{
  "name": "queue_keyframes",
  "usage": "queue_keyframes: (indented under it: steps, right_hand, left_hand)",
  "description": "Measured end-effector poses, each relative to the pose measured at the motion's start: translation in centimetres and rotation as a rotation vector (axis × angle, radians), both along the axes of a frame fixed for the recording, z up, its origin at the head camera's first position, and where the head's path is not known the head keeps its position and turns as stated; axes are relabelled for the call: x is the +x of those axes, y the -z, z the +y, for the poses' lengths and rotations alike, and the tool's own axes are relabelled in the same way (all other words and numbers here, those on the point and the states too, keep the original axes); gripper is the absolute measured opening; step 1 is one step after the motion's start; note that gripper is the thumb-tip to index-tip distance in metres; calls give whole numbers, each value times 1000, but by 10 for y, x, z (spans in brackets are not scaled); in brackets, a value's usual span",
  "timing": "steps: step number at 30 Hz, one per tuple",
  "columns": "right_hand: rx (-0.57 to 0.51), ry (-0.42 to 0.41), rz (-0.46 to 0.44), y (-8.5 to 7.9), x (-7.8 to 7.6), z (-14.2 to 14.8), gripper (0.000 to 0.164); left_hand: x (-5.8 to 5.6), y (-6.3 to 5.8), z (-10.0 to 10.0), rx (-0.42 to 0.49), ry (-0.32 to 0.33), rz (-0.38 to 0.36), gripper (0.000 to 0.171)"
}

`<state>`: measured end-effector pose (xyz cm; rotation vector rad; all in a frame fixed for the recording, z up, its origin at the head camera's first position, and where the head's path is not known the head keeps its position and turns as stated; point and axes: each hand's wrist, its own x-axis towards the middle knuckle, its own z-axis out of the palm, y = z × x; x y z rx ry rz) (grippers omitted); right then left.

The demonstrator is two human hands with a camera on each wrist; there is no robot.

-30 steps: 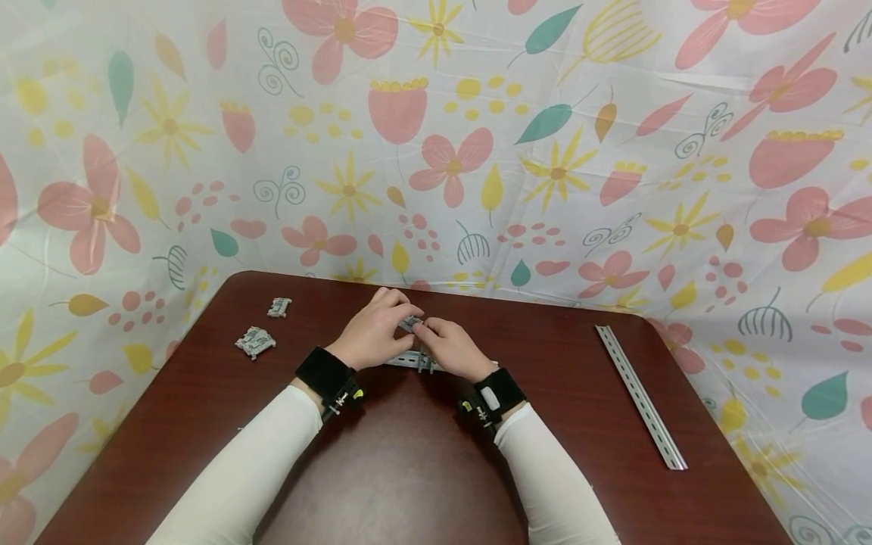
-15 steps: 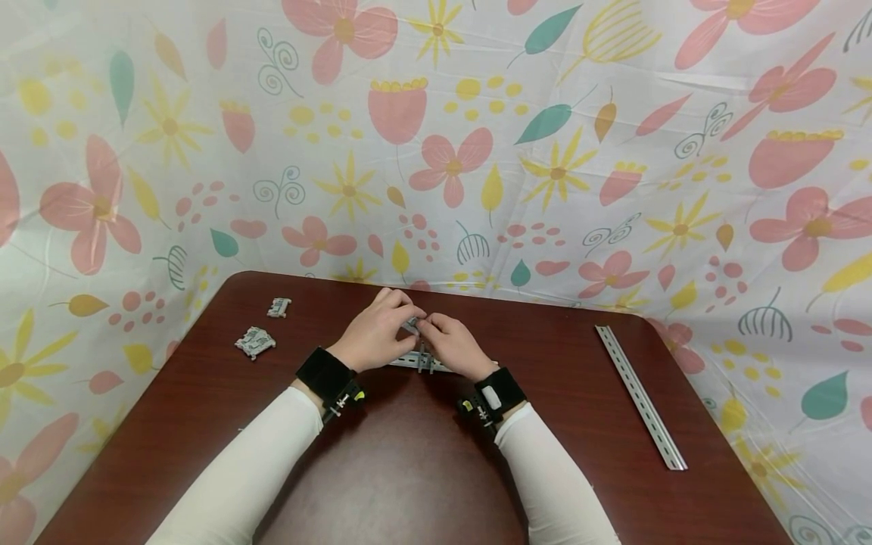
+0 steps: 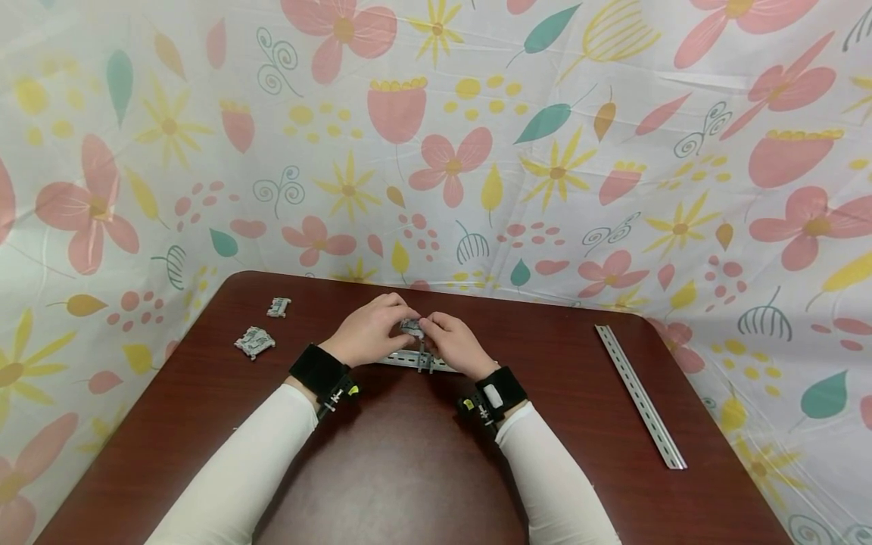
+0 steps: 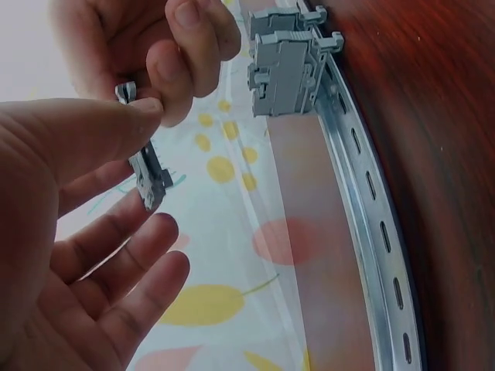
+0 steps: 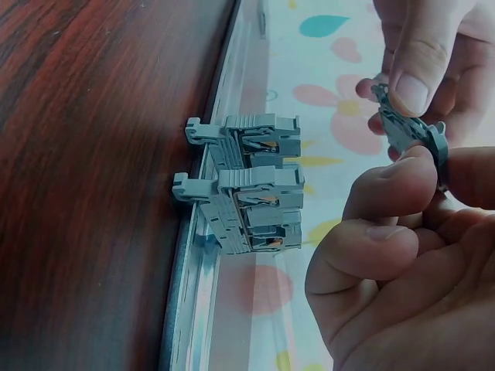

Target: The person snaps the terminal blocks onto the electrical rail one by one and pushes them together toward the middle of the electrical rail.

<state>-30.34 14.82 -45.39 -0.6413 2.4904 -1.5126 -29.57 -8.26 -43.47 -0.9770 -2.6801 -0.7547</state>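
Observation:
Above the table, both hands hold a thin grey terminal block [image 3: 412,327] between them. My left hand [image 3: 371,333] pinches one side of it; in the left wrist view the thumb lies across the block [image 4: 148,176], with several fingers spread below. Thumb and curled index of my right hand [image 3: 455,347] pinch its other edge, as the right wrist view shows. Beneath the hands lies a slotted metal DIN rail [image 3: 395,359]. Two grey terminal blocks stand side by side on this rail; the nearer mounted block [image 5: 259,209] shows its slots. The hands partly cover the rail.
At the table's left lie a grey cluster of terminal blocks [image 3: 255,342] and a smaller grey block piece [image 3: 278,307]. Another slotted rail [image 3: 640,397] lies slanted on the right side. A patterned curtain [image 3: 436,189] hangs behind the brown table [image 3: 381,469].
My left hand has shifted slightly left and its fingers have come lower. More of the held terminal block's face now shows. The right hand has barely moved, still gripping the block.

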Motion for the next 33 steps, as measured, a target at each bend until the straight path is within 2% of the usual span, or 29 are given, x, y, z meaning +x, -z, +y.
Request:
queue_keyframes:
  steps: [7,18,28,33]
  right_hand:
    - [-11,-14,3,2,-2,0,44]
    - [-27,-7,-6,1,-1,0,40]
    - [-43,-3,3,1,-1,0,39]
    - [-48,9,9,0,-1,-2,37]
  left_hand:
    - [-3,0,-4,9,13,-18,31]
    - [-5,1,-6,-9,4,-9,34]
    - [-7,3,-8,6,-36,20,35]
    - [-6,2,-7,10,-68,-4,41]
